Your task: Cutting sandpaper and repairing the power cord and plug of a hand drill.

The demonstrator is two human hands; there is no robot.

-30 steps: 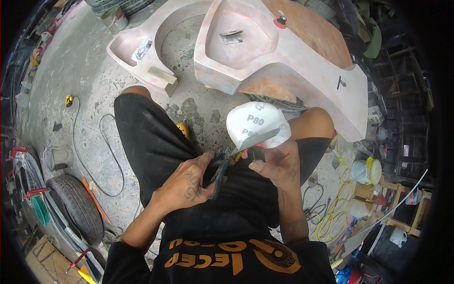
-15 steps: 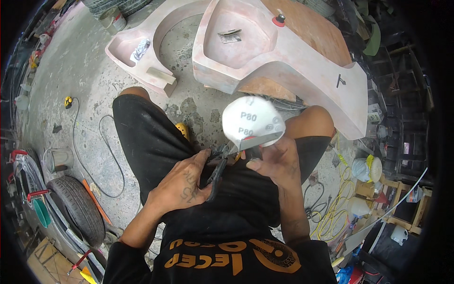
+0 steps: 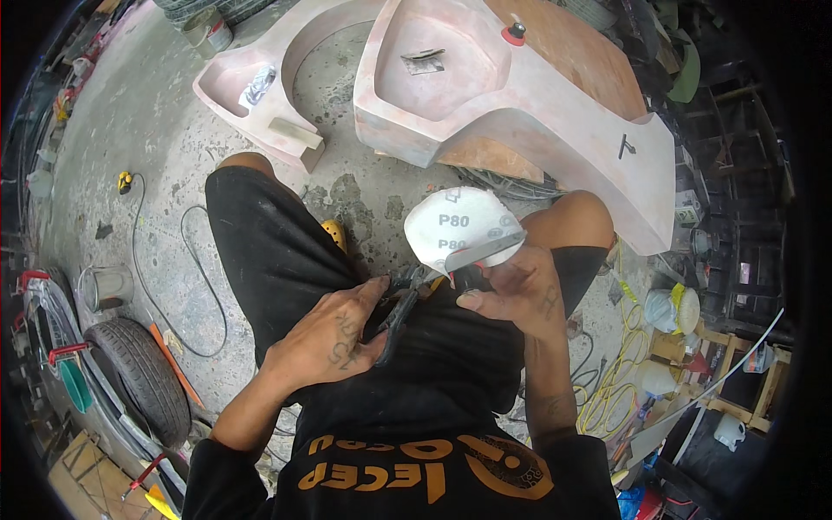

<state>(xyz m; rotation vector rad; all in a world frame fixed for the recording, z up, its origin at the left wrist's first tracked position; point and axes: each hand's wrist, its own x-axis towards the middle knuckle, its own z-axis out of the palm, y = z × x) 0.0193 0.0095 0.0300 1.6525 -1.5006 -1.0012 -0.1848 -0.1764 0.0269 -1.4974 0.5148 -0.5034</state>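
Rough, stained concrete floor [image 3: 165, 217] spreads all round me, with a big pale pink moulded form [image 3: 572, 143] ahead of my knees, a red-rimmed pad [image 3: 514, 35] standing on top of it and a tyre [image 3: 139, 381] lying off to my left. My two hands are apart but near each other: my left hand [image 3: 334, 334] is closed round the black handles of the scissors [image 3: 401, 319], while my right hand [image 3: 524, 286] grips a black knob with a red edge [image 3: 468, 277]. The white disc [image 3: 455, 217] sits just above that knob, between my knees, and one blade [image 3: 487, 250] lies across its near edge; I can't tell where the other blade runs.

I'd judge the disc light and fairly stiff, like paper-backed abrasive, dry rather than slippery, apt to crease or tear at an unsupported rim. The knob seems the surest hold, fingers wrapped under the disc and clear of the blade; the scissors look a bit heavier, best held by their loops.

Grey letters and figures repeat across the disc's white face, plain to read from where I sit. Orange lettering runs over my black shirt [image 3: 373, 416], upside down to me, and there are inked characters on the back of my left hand
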